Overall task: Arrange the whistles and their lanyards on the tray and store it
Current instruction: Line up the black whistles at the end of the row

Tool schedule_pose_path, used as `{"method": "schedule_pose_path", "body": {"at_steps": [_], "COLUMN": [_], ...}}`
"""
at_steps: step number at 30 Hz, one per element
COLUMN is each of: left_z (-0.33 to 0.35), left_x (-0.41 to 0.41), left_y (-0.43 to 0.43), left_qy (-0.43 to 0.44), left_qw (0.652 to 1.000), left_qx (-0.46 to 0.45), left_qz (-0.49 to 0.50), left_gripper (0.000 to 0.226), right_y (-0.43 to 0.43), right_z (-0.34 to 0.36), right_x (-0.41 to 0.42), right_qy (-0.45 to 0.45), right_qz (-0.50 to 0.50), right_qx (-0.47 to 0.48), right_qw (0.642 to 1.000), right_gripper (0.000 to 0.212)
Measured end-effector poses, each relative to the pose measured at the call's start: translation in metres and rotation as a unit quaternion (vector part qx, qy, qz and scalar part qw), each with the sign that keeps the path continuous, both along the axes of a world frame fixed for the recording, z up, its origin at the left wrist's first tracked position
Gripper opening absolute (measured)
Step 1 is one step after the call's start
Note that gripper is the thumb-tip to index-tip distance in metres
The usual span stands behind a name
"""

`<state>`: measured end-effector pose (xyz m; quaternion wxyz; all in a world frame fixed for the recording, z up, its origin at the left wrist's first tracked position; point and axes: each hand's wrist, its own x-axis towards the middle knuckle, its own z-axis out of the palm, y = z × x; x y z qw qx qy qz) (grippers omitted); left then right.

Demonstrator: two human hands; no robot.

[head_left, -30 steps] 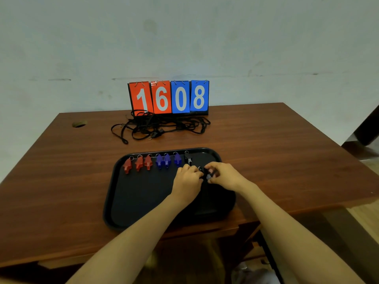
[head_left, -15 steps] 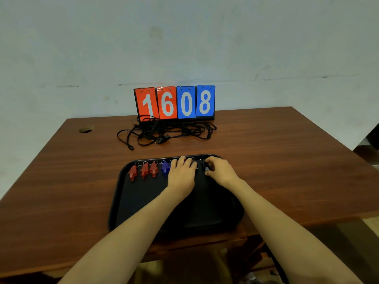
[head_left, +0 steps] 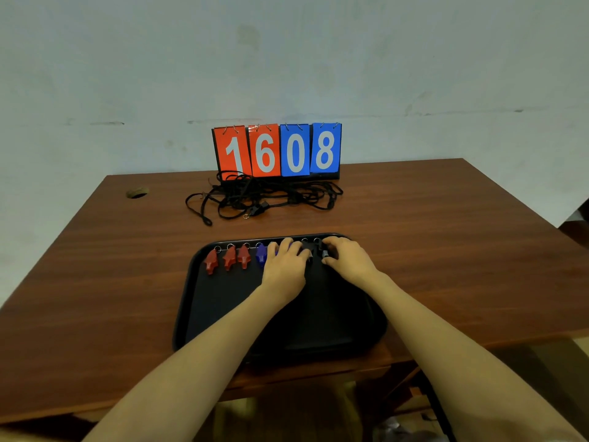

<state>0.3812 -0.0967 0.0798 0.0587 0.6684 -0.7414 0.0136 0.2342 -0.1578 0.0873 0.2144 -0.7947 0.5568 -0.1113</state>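
Note:
A black tray (head_left: 223, 314) lies at the table's near edge. Along its far rim runs a row of whistles: three red whistles (head_left: 228, 257), then a blue whistle (head_left: 261, 254), with more hidden under my left hand (head_left: 285, 266). That hand lies flat over the middle of the row, fingers spread. Beside it lies a black whistle (head_left: 308, 252). My right hand (head_left: 345, 258) pinches another black whistle (head_left: 324, 251) at the row's right end. A tangle of black lanyards (head_left: 264, 197) lies on the table beyond the tray.
A flip scoreboard (head_left: 276, 151) reading 1608 stands at the table's back against the wall. A round cable hole (head_left: 137, 193) is in the far left of the brown table (head_left: 446, 250). The tray overhangs the front edge slightly.
Both hands moved from the tray's middle right up to its far rim. The right hand brought the black whistle to the row's right end; the left hand now covers the blue whistles.

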Motion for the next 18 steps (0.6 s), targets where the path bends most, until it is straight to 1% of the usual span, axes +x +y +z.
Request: {"method": "schedule_pose_path", "body": {"at_steps": [4,6,8,10,12,14,16,18], "left_z": [-0.002,-0.001,0.003,0.009,0.014,0.018,0.020,0.021], "left_x": [0.004,0.008,0.016,0.025,0.037,0.051,0.067,0.085], "left_y": [0.000,-0.002,-0.009,-0.021,-0.035,-0.050,-0.065,-0.081], "left_qy": [0.031,0.063,0.098,0.127,0.119,0.083,0.049,0.038], "left_qw": [0.999,0.996,0.992,0.989,0.990,0.992,0.992,0.989], "left_qx": [-0.036,-0.067,-0.078,-0.054,-0.032,-0.014,0.005,0.028], "left_qz": [-0.010,-0.007,0.013,0.044,0.072,0.092,0.112,0.138], "left_gripper": [0.053,0.053,0.053,0.052,0.053,0.054,0.053,0.051], "right_y": [0.001,0.003,0.002,-0.004,-0.013,-0.026,-0.043,-0.063], "right_z": [0.000,0.001,0.007,0.015,0.022,0.026,0.027,0.024], "right_x": [0.001,0.002,0.006,0.016,0.033,0.055,0.078,0.100], "right_qy": [0.004,0.021,0.031,0.026,0.022,0.013,0.009,0.014], "right_qz": [0.001,0.000,-0.003,0.013,0.046,0.074,0.097,0.112], "right_qx": [0.010,-0.009,-0.061,-0.102,-0.109,-0.094,-0.077,-0.065], "right_qw": [1.000,1.000,0.998,0.994,0.993,0.993,0.992,0.992], "right_gripper": [0.056,0.060,0.055,0.046,0.038,0.035,0.036,0.039]}}
